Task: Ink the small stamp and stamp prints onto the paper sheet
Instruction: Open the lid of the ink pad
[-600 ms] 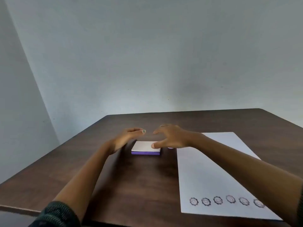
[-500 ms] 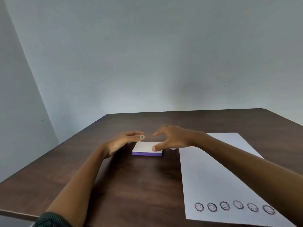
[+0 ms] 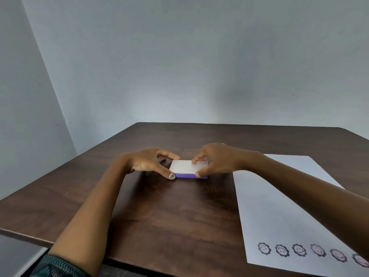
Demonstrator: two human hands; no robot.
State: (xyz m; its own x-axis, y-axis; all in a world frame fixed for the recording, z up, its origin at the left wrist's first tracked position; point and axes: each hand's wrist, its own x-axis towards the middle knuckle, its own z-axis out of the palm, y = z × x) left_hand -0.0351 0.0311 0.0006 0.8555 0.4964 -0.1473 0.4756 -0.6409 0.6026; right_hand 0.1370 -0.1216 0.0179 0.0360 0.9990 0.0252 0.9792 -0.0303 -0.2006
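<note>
Head view shows a dark wooden counter [image 3: 179,216] with a closed ink pad case [image 3: 187,168], white lid on a purple base, lying flat near the middle of the counter, closer to the far edge than to the near one. The left hand [image 3: 147,162] is at the left end of the case, its fingers [image 3: 171,175] spread apart: the thumb touches the near left corner and the other fingers reach over the far left corner. The right hand [image 3: 215,160] is at the right end, also with fingers spread: the thumb presses on the near edge of the lid, and one fingertip rests on top of the lid. The small stamp itself cannot be seen. A paper sheet [image 3: 279,206] lies toward the right edge of the counter, just beside the case, with a row of round flower-shaped prints [image 3: 299,249] along its near edge.
</note>
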